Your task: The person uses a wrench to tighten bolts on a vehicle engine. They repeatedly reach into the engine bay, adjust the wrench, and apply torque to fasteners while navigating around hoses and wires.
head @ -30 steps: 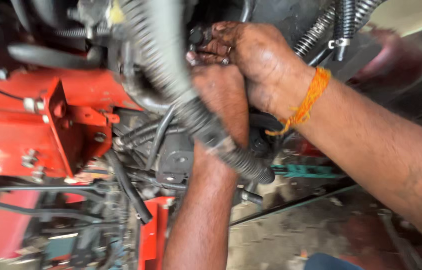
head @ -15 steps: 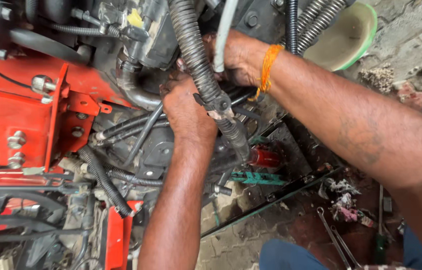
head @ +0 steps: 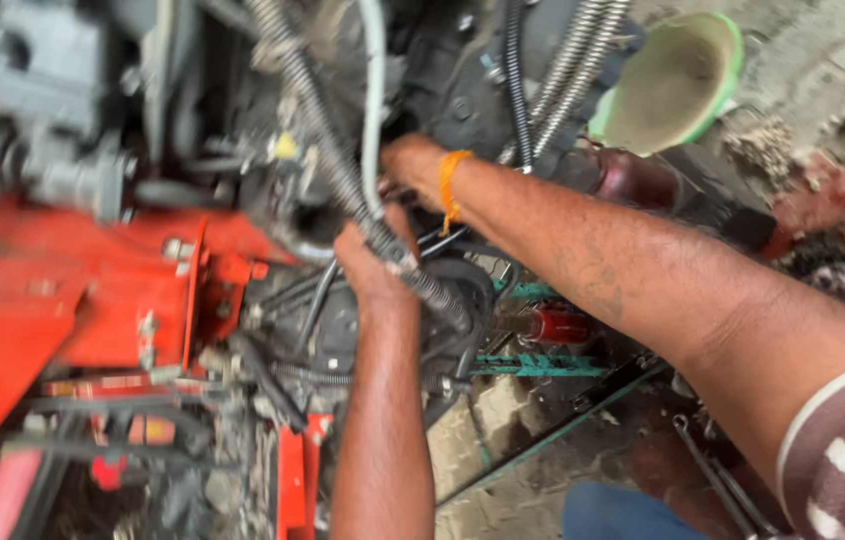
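Observation:
Both of my hands reach into the dark engine bay of a red machine (head: 93,300). My left hand (head: 368,262) comes up from below and presses against a spiral-wrapped black hose (head: 338,185) that runs diagonally across it; its fingers are curled, and what they grip is hidden. My right hand (head: 405,160), with an orange thread (head: 448,188) round the wrist, is just above it, tucked behind a pale tube (head: 373,100). Its fingers are out of sight among the engine parts. The frame is blurred.
More ribbed hoses (head: 573,60) hang at the upper right beside a green-rimmed bowl (head: 673,80). A red-handled tool (head: 555,326) and a teal bar (head: 533,366) lie under my right forearm. Wrenches (head: 713,475) lie on the stained paved ground.
The view has swung, so the machine and hands sit lower and further right in the picture. Both hands stay at the same spot by the spiral hose, the right one deeper behind the tubes.

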